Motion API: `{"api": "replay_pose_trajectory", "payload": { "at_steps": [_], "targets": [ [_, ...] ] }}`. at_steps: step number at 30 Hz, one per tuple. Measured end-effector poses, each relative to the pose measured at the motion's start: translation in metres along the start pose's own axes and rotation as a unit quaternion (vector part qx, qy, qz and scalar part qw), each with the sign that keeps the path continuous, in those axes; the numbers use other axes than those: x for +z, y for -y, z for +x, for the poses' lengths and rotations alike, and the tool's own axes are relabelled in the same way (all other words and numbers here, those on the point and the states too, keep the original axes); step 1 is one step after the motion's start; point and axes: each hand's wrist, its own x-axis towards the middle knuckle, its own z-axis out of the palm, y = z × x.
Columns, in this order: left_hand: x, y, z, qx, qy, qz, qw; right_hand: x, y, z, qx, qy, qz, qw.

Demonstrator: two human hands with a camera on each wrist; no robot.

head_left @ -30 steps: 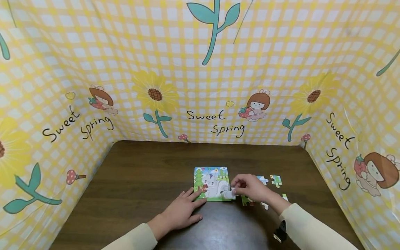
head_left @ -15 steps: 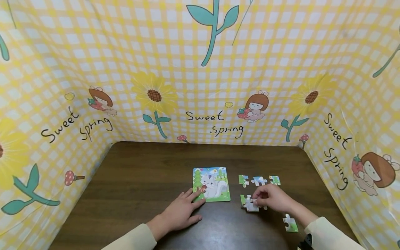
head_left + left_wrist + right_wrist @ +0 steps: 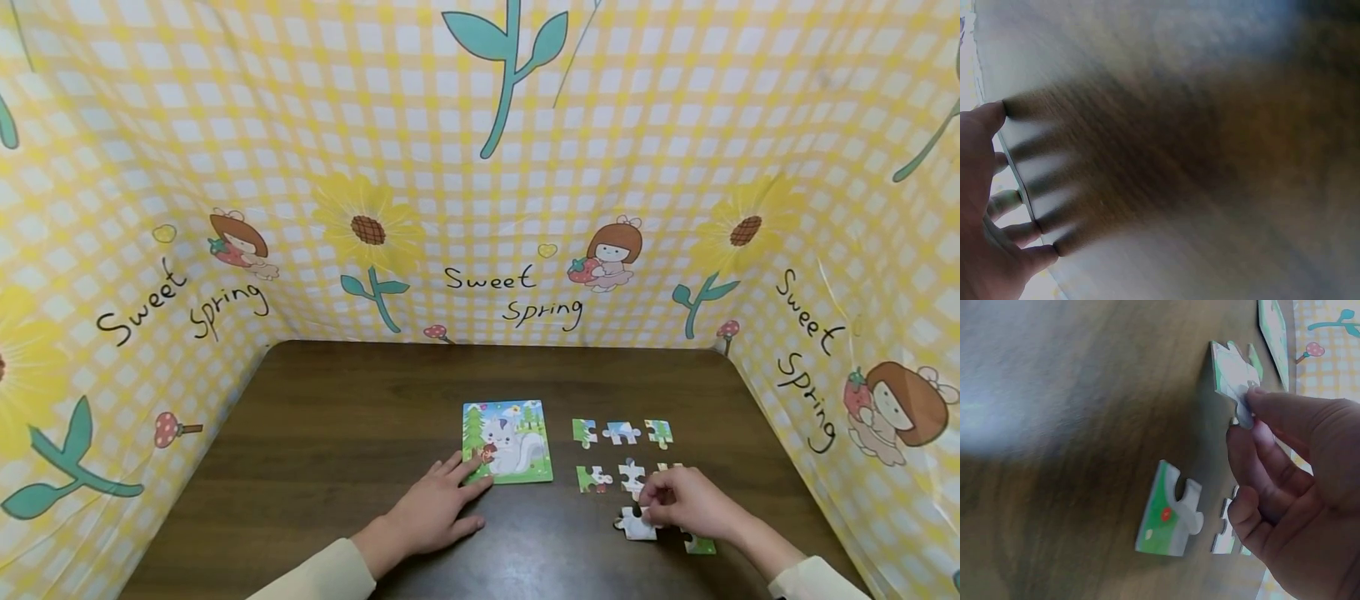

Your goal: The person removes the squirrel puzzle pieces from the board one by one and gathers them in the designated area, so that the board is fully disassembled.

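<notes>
A square picture card (image 3: 517, 433) showing a grey squirrel lies on the table. My left hand (image 3: 431, 508) rests flat with spread fingers, its fingertips over the card's lower left edge. In the left wrist view, the fingers (image 3: 1022, 232) are splayed. Thumb and fingers of my right hand (image 3: 690, 500) pinch a mostly white jigsaw piece (image 3: 639, 527), just below the second row of pieces. The right wrist view shows this piece (image 3: 1232, 372) held at one edge, tilted. Below the right hand lies a green and white corner piece (image 3: 700, 545), partly hidden by it.
Three jigsaw pieces (image 3: 622, 432) form a spaced top row right of the card. Under them are a green-edged piece (image 3: 591, 479), a white piece (image 3: 632, 476) and another piece (image 3: 670, 465) mostly behind the right hand. A checked cloth (image 3: 480, 208) walls the dark wooden table (image 3: 360, 400).
The right hand has carried the jigsaw piece from the card's lower right corner rightward and nearer to me, past the second row. The left hand has stayed in place.
</notes>
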Motion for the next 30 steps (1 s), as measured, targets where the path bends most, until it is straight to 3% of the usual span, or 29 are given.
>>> {"api": "replay_pose_trajectory", "payload": {
  "at_steps": [11, 30],
  "targets": [
    [0.002, 0.002, 0.001, 0.0, -0.003, 0.004, 1.0, 0.008, -0.005, -0.006, -0.024, -0.02, -0.082, 0.9961],
    [0.005, 0.008, 0.001, 0.007, -0.008, -0.009, 0.9999, 0.008, -0.001, -0.002, -0.036, -0.022, -0.113, 0.9927]
  ]
}}
